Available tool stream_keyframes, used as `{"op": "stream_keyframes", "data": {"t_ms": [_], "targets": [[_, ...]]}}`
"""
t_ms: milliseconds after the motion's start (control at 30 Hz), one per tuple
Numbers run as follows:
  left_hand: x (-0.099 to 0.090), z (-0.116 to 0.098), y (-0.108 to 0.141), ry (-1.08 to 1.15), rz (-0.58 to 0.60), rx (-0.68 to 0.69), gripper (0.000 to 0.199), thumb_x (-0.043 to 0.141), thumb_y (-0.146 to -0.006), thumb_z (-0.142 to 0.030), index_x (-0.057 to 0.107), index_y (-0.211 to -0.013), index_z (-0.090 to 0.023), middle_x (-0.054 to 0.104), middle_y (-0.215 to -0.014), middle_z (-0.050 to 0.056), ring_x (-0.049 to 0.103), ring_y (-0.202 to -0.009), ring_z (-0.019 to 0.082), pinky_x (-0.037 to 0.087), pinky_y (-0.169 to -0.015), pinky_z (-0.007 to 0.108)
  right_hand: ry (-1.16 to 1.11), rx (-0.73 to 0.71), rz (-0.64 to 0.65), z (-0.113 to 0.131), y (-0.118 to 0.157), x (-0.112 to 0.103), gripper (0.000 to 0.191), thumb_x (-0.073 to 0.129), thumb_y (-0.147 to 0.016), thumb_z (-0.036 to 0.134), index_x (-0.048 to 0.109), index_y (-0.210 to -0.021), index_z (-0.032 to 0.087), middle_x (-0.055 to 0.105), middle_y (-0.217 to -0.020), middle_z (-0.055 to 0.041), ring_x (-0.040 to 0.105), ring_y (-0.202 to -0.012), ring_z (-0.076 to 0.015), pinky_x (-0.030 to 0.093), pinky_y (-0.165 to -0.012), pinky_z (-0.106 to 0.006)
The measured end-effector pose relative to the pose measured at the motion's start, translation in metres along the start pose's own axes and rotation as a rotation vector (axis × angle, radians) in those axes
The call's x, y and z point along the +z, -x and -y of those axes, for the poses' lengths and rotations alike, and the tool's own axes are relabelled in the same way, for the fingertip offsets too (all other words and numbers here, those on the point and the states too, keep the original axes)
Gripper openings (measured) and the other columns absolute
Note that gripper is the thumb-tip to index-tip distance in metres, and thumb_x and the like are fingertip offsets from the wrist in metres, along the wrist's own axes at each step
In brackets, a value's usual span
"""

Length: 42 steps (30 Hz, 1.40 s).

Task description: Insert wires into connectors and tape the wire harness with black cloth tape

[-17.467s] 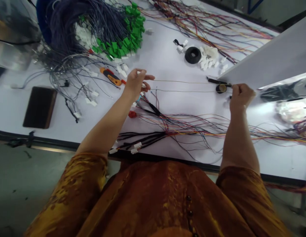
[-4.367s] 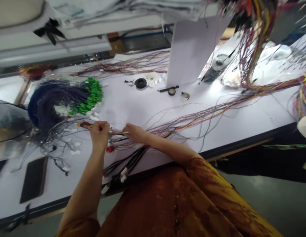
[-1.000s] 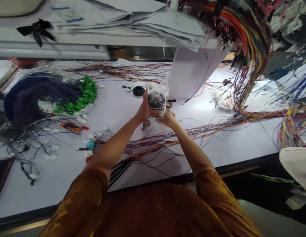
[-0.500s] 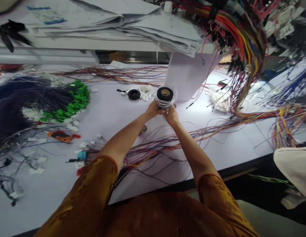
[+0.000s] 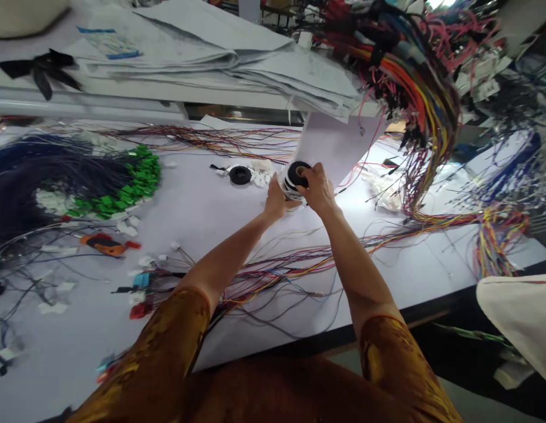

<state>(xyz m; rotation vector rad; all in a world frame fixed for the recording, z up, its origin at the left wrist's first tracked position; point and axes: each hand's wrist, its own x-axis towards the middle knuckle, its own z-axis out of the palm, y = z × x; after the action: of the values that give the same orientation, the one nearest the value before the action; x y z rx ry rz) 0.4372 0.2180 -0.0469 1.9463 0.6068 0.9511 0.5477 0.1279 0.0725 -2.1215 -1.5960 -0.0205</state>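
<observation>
Wire harnesses (image 5: pixel 425 100) beside folded paper (image 5: pixel 202 56)

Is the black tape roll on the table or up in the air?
In the air: the left hand and the right hand hold the tape roll.

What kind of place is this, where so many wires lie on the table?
Probably a wire-harness workshop: bundles of coloured wires hang over a long white workbench, which holds green connectors, and there is a roll of black tape in hand.

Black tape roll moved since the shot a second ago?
Yes, rightward: the black tape roll sits further from the black ring lying on the bench.
</observation>
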Motion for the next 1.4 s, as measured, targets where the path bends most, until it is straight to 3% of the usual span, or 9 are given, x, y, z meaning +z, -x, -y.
{"op": "stream_keyframes", "data": {"t_ms": [100,233,433,633,733,833,1033,1167,1400], "targets": [[-0.002,-0.020,-0.001,-0.049,-0.165,-0.008,0.118,0.082,-0.073,-0.061,0.013,-0.159,-0.019,0.021,-0.164,0.026,0.018,-0.158,0.038,0.021,-0.128,0.055,-0.017,-0.019,-0.024,-0.007,-0.004,0.000,0.028,0.074,-0.081,0.024,0.063,-0.106,0.018,0.056,-0.124,-0.0151,0.061,-0.103,-0.0301,0.054,-0.091,-0.051],[-0.004,-0.030,-0.008,-0.081,-0.050,0.019,0.082,0.075,-0.083,-0.055,0.039,-0.148,-0.021,0.034,-0.161,0.021,0.025,-0.156,0.036,0.026,-0.126,0.055,-0.095,-0.035,-0.046,-0.010,-0.006,-0.011,0.027,0.069,-0.079,0.020,0.064,-0.106,0.019,0.064,-0.113,-0.0124,0.062,-0.098,-0.0273,0.053,-0.087,-0.045],[-0.041,-0.045,-0.002,-0.039,-0.010,0.007,0.126,0.099,-0.051,-0.047,0.030,-0.153,-0.018,0.022,-0.166,0.026,0.013,-0.158,0.046,0.018,-0.127,0.064,-0.612,0.057,-0.348,0.018,0.027,-0.041,0.021,0.061,-0.089,0.042,0.062,-0.099,0.023,0.060,-0.084,-0.0003,0.050,-0.064,-0.0130,0.045,-0.065,-0.030],[-0.133,-0.112,0.077,0.377,0.148,-0.208,0.081,0.069,-0.083,-0.068,0.039,-0.148,-0.029,0.049,-0.154,0.015,0.052,-0.141,0.036,0.058,-0.100,0.055,-1.143,0.119,0.127,0.067,0.093,-0.030,0.048,0.064,-0.083,0.070,0.063,-0.084,0.022,0.054,-0.069,0.0024,0.037,-0.052,-0.0080,0.031,-0.050,-0.024],[-0.154,-0.136,0.127,0.624,0.368,-0.484,0.078,0.056,-0.083,-0.082,0.056,-0.133,-0.022,0.068,-0.132,0.018,0.067,-0.120,0.038,0.066,-0.081,0.051,-1.170,0.018,0.418,0.089,0.118,-0.019,0.051,0.065,-0.083,0.071,0.065,-0.083,0.020,0.050,-0.066,0.0030,0.037,-0.054,-0.0082,0.031,-0.051,-0.024],[-0.161,-0.143,0.171,0.703,0.357,-0.603,0.078,0.044,-0.085,-0.085,0.064,-0.116,-0.016,0.074,-0.117,0.020,0.071,-0.114,0.037,0.066,-0.082,0.050,-1.065,-0.093,0.517,0.107,0.140,-0.015,0.045,0.064,-0.088,0.064,0.069,-0.087,0.020,0.050,-0.067,0.0024,0.043,-0.061,-0.0104,0.036,-0.057,-0.025],[-0.154,-0.148,0.226,0.458,0.003,-0.237,0.049,0.058,-0.091,-0.067,0.060,-0.108,-0.022,0.067,-0.133,0.014,0.066,-0.125,0.031,0.056,-0.103,0.054,-1.391,0.131,0.277,0.134,0.193,0.001,0.055,0.071,-0.083,0.061,0.062,-0.129,0.031,0.062,-0.130,-0.0062,0.061,-0.106,-0.0196,0.054,-0.090,-0.034],[-0.128,-0.153,0.245,-0.080,-0.042,0.124,0.041,0.068,-0.088,-0.056,0.059,-0.104,-0.020,0.051,-0.151,0.018,0.046,-0.145,0.034,0.042,-0.117,0.057,-1.728,0.390,0.286,0.151,0.221,0.016,0.062,0.060,-0.087,0.068,0.054,-0.137,0.033,0.066,-0.131,-0.0047,0.064,-0.118,-0.0217,0.053,-0.105,-0.044],[-0.107,-0.162,0.272,-0.401,-0.138,0.235,0.050,0.073,-0.083,-0.034,0.047,-0.122,-0.018,0.042,-0.154,0.026,0.039,-0.148,0.040,0.039,-0.115,0.063,-1.670,0.332,0.355,0.159,0.242,0.016,0.064,0.054,-0.089,0.073,0.055,-0.137,0.031,0.063,-0.142,-0.0035,0.055,-0.139,-0.0232,0.046,-0.118,-0.048]]}}
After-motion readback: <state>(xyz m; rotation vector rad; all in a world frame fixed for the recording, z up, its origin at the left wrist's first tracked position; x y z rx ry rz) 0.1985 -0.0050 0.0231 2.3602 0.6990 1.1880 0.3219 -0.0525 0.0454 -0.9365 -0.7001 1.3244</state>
